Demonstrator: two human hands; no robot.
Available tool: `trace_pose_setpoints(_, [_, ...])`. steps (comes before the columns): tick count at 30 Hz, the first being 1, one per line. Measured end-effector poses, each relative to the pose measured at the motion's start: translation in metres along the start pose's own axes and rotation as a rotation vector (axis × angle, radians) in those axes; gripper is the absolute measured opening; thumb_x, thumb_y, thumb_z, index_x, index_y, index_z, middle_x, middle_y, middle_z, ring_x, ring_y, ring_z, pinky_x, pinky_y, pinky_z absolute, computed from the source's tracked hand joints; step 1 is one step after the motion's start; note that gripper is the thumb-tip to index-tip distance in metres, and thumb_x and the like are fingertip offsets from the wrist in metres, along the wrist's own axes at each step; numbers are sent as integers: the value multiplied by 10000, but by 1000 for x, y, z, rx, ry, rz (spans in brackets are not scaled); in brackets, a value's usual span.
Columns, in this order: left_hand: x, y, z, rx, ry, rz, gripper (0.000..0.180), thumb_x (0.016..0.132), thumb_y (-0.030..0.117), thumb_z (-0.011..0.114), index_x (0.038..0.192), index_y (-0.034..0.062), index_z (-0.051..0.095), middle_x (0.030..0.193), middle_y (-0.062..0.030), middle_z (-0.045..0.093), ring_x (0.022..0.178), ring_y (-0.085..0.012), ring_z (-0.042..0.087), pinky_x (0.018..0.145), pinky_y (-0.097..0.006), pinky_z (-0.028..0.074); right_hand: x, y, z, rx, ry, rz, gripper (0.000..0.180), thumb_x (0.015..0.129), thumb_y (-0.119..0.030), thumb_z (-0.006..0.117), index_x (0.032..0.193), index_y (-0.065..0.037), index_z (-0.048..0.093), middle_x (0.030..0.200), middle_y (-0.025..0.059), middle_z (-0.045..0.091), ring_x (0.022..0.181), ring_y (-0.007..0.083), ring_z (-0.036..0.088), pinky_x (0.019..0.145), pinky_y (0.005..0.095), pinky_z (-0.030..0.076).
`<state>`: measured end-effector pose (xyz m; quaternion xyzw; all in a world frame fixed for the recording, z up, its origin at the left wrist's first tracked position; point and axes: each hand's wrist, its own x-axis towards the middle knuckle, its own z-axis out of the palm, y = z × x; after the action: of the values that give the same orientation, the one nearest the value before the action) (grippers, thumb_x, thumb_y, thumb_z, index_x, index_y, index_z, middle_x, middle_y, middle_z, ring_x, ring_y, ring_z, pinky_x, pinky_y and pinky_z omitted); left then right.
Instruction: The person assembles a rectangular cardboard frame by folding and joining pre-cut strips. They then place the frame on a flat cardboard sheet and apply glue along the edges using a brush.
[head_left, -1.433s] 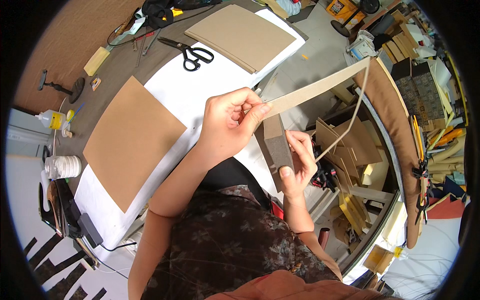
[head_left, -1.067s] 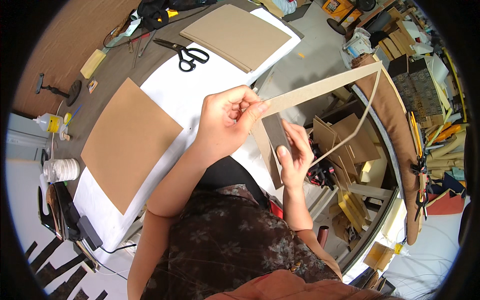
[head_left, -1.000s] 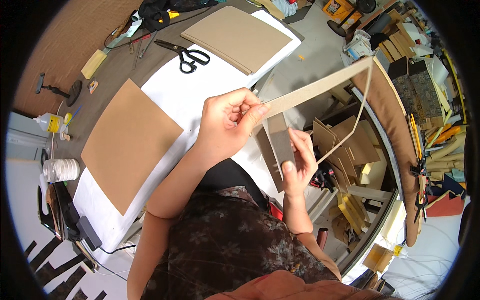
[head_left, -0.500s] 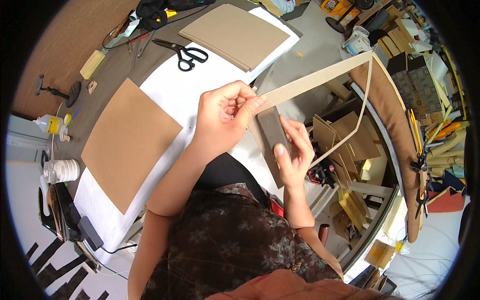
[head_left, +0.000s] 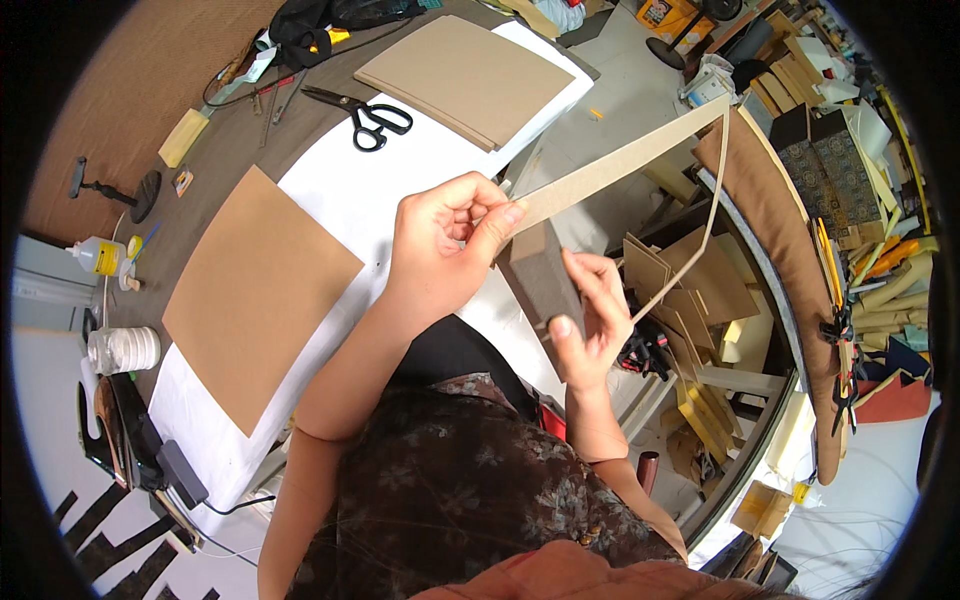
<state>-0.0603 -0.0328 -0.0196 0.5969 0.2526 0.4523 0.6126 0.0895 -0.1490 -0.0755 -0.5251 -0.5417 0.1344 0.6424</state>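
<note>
My left hand (head_left: 450, 235) pinches one end of a long beige cardboard strip (head_left: 625, 165) between thumb and fingers. The strip runs up to the right, bends sharply at its far corner, and a thin length comes back down behind my right hand (head_left: 592, 315). That hand is closed around a dark grey rectangular block (head_left: 540, 270), which is slightly blurred and lies against the strip just below my left fingertips. A large brown board (head_left: 260, 300) lies on white paper (head_left: 335, 190) to the left. Black-handled scissors (head_left: 365, 117) rest farther back.
A stack of brown boards (head_left: 465, 75) lies at the far side of the table. A white thread spool (head_left: 125, 350) and a glue bottle (head_left: 97, 255) stand at the left. Cardboard offcuts (head_left: 690, 270) fill an open space to the right, beside a curved brown padded edge (head_left: 785, 240).
The grey block has turned, showing a broader face, and shifted slightly in my right hand. The strip's far corner has moved a little left. My left hand keeps its pinch.
</note>
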Motion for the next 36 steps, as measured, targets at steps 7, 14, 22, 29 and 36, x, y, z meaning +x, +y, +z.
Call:
trace_pose_setpoints(7, [-1, 2, -2, 5, -9, -31, 146, 962, 32, 647, 823, 4, 611, 662, 59, 539, 575, 18, 439, 505, -169, 348, 1, -3, 1, 77, -19, -104, 542, 758, -236, 766, 1218, 37, 681, 1082, 169, 615, 997, 243, 595, 894, 345, 471])
trace_pose_setpoints(14, [-3, 13, -8, -1, -10, -7, 128, 959, 26, 649, 841, -2, 609, 676, 38, 565, 575, 8, 484, 496, -174, 381, -4, 9, -16, 56, 140, 92, 635, 816, -361, 736, 1286, 50, 620, 1151, 138, 584, 1073, 208, 561, 943, 319, 432])
trace_pose_setpoints(22, [-10, 13, -7, 296, 58, 275, 34, 888, -65, 673, 863, -42, 674, 754, -34, 646, 569, -54, 582, 496, -193, 472, -6, 6, -25, 661, 55, 30, 1032, 669, -707, 702, 1452, -77, 468, 1474, 170, 486, 1428, 469, 336, 1193, 627, 180])
trace_pose_setpoints(29, [-23, -18, 6, 272, 151, 456, 70, 852, -88, 701, 894, -46, 664, 1007, -137, 675, 803, -172, 704, 679, -237, 588, 5, -11, -25, 963, 79, 34, 347, 896, -209, 567, 1145, 11, 669, 1460, 349, 417, 1456, 406, 320, 1215, 503, 208])
trace_pose_setpoints(36, [-11, -21, 4, -86, 233, 367, 322, 910, -159, 566, 1209, -51, 516, 1251, -163, 506, 1051, -178, 638, 754, -242, 575, -22, 16, -29, 590, -190, -137, 667, 738, -391, 801, 1234, 34, 667, 1261, 255, 620, 1328, 452, 478, 1080, 576, 363])
